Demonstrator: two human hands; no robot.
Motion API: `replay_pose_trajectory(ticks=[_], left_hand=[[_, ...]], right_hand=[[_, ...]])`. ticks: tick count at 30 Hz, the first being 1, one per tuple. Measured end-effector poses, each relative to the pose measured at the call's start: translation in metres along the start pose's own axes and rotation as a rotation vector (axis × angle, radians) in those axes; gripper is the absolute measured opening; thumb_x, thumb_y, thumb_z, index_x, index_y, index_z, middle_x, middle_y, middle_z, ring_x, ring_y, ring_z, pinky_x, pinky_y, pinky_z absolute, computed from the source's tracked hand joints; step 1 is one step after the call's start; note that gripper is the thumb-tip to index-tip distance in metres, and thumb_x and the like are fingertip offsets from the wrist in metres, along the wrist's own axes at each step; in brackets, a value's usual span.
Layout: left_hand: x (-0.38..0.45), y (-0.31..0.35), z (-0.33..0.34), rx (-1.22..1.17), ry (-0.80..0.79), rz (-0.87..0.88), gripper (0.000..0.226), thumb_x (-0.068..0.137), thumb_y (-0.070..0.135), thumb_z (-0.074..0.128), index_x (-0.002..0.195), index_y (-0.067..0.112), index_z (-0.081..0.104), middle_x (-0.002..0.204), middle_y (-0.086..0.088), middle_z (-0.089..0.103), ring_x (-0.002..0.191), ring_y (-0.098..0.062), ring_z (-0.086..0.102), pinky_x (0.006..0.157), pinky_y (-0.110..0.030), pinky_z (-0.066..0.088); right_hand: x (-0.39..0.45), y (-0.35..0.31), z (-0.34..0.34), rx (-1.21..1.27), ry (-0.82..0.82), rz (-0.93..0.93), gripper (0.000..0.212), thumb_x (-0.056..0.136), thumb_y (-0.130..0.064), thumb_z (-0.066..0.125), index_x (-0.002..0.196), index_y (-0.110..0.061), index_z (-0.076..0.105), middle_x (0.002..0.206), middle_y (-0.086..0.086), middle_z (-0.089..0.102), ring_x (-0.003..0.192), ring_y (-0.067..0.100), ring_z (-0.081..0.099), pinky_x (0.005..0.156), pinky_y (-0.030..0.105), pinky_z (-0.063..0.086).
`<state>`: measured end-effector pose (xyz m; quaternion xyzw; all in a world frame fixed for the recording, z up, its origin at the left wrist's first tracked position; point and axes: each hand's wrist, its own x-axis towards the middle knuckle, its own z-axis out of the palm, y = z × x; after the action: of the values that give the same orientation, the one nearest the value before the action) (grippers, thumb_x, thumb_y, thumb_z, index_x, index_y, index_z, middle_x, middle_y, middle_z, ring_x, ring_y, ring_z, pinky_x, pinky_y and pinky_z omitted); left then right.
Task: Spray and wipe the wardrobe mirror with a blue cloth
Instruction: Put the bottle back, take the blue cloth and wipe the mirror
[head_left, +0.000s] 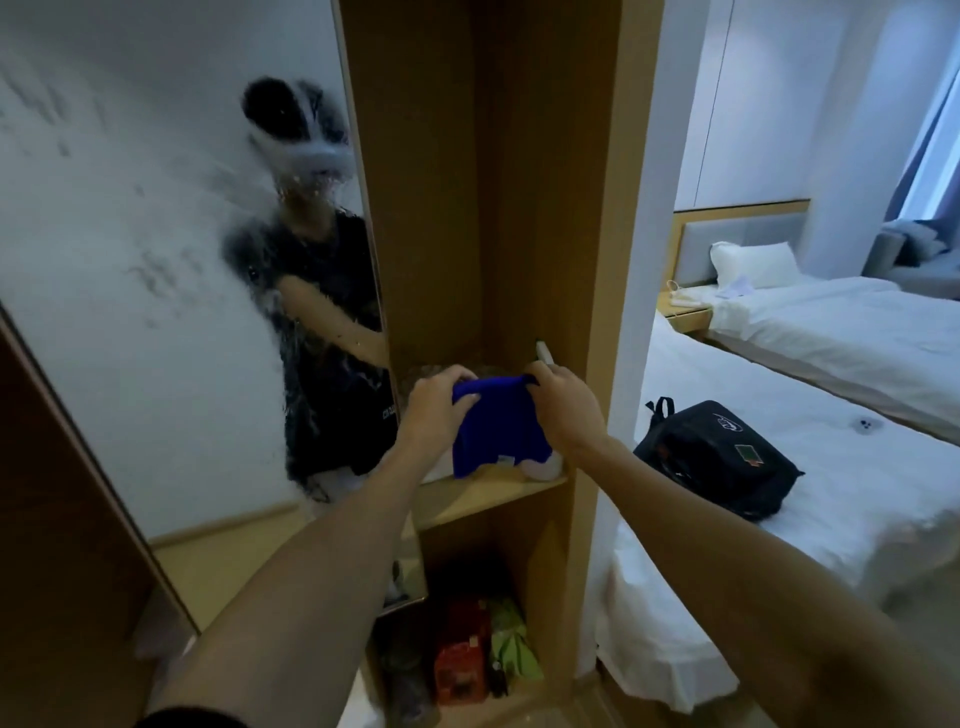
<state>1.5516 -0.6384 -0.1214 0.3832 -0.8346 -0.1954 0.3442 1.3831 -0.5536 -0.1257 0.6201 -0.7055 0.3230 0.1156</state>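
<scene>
Both hands up at the wardrobe shelf (483, 493), w/ the cloth (493, 426) stretched between them. My left hand (439, 400) grips the cloth's top-left corner, fingers (457, 375) curled over the edge and thumb pressed on the front. My right hand (563, 402) pinches the top-right corner, fingers bunched tight on the fabric. The blue cloth hangs down in front of the shelf opening, lower edge just above the shelf board, w/ a small pale tag near the bottom. Behind it sits a white object (545, 467), prob. a bottle, mostly hidden. The mirror (130, 260) stands to the left on the open wardrobe door, its glass streaked and spotted w/ wet smears, esp. around the reflected person. Below the shelf, a lower compartment holds red and green packets (483, 649). To the right, a black bag (719, 457) lies on the near bed (857, 493); a second bed w/ a white pillow (750, 265) sits beyond.
</scene>
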Motion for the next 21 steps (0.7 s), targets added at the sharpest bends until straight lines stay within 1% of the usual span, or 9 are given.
replay_pose_trajectory(ticks=[2,4,7,9,12,14,15,18,21], left_hand=[[-0.013,0.012,-0.013,-0.028,0.018,0.010,0.016,0.100,0.020,0.058,0.115,0.018,0.062,0.108,-0.002,0.067,0.095,-0.016,0.065,0.075,-0.032,0.059],[-0.027,0.022,-0.025,-0.034,0.038,0.006,0.017,0.100,0.019,0.058,0.116,0.018,0.062,0.106,-0.001,0.067,0.092,-0.014,0.065,0.072,-0.025,0.057],[-0.051,0.032,-0.041,0.010,0.026,-0.015,0.017,0.099,0.017,0.058,0.115,0.016,0.063,0.109,-0.004,0.067,0.095,-0.017,0.064,0.071,-0.025,0.056],[-0.067,0.035,-0.055,0.050,0.043,-0.027,0.015,0.099,0.016,0.059,0.113,0.016,0.065,0.109,-0.004,0.067,0.093,-0.015,0.062,0.066,-0.017,0.050],[-0.092,0.035,-0.081,0.107,0.101,-0.020,0.018,0.098,0.015,0.060,0.114,0.016,0.068,0.109,-0.003,0.068,0.093,-0.012,0.059,0.062,-0.011,0.043],[-0.106,0.033,-0.099,0.126,0.142,-0.009,0.021,0.097,0.013,0.061,0.117,0.015,0.068,0.110,-0.004,0.070,0.096,-0.013,0.061,0.068,-0.011,0.044],[-0.113,0.031,-0.109,0.125,0.164,-0.008,0.022,0.097,0.012,0.062,0.117,0.014,0.068,0.110,-0.004,0.070,0.097,-0.013,0.061,0.072,-0.012,0.045],[-0.130,0.025,-0.139,0.147,0.217,-0.019,0.023,0.096,0.013,0.063,0.118,0.014,0.069,0.110,-0.003,0.071,0.097,-0.012,0.061,0.077,-0.019,0.050],[-0.146,0.013,-0.172,0.180,0.258,-0.031,0.021,0.095,0.014,0.064,0.115,0.014,0.071,0.108,-0.004,0.073,0.097,-0.018,0.065,0.080,-0.026,0.053]], right_hand=[[-0.012,-0.012,-0.011,0.083,0.102,0.032,0.022,0.103,-0.016,0.042,0.117,-0.013,0.059,0.109,0.007,0.065,0.099,0.023,0.060,0.091,0.038,0.049],[-0.024,-0.024,-0.019,0.186,0.153,0.077,0.023,0.103,-0.017,0.042,0.118,-0.014,0.059,0.112,0.007,0.065,0.103,0.022,0.059,0.095,0.040,0.048],[-0.041,-0.037,-0.025,0.247,0.111,0.084,0.021,0.104,-0.020,0.040,0.113,-0.015,0.058,0.113,0.006,0.063,0.103,0.020,0.059,0.092,0.040,0.051],[-0.051,-0.047,-0.030,0.218,0.071,0.041,0.021,0.104,-0.022,0.038,0.112,-0.015,0.057,0.111,0.005,0.063,0.102,0.020,0.059,0.089,0.039,0.052],[-0.063,-0.070,-0.039,0.213,0.019,-0.032,0.022,0.104,-0.022,0.039,0.114,-0.015,0.057,0.108,0.003,0.062,0.100,0.017,0.057,0.086,0.031,0.047],[-0.066,-0.088,-0.047,0.219,0.012,-0.070,0.023,0.104,-0.022,0.040,0.118,-0.016,0.057,0.109,0.000,0.061,0.099,0.012,0.055,0.082,0.025,0.042],[-0.066,-0.096,-0.049,0.246,0.003,-0.092,0.023,0.104,-0.022,0.040,0.118,-0.016,0.057,0.109,-0.001,0.061,0.098,0.011,0.055,0.083,0.026,0.043],[-0.061,-0.123,-0.050,0.337,-0.056,-0.176,0.021,0.103,-0.021,0.042,0.117,-0.016,0.057,0.107,0.001,0.060,0.099,0.015,0.057,0.091,0.038,0.051],[-0.052,-0.152,-0.045,0.362,-0.089,-0.272,0.021,0.102,-0.022,0.045,0.117,-0.016,0.059,0.109,0.001,0.061,0.099,0.012,0.056,0.093,0.037,0.051]])
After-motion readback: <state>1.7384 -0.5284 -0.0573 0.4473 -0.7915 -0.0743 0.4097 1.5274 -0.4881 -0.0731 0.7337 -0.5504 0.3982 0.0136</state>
